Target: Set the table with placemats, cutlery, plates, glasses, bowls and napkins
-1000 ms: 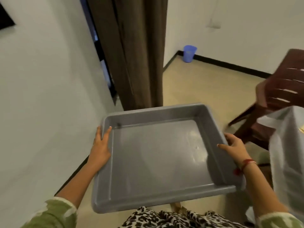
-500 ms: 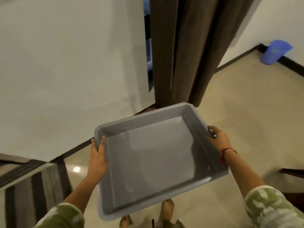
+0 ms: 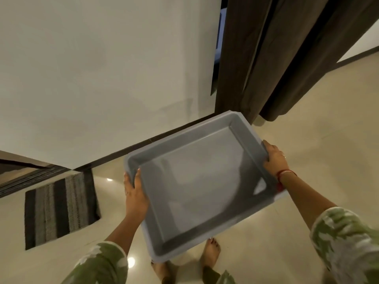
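Left hand, right hand — gripping tray (grey).

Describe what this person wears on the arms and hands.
Loose olive-green sleeves with a pale blotchy print, the left sleeve and the right sleeve, end above bare forearms. The right wrist carries a thin red thread band. The right hand seems to wear a small ring on one finger. No jewellery shows on the left hand.

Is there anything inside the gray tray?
Empty. The gray tray shows only its bare bottom; left hand and right hand grip its sides.
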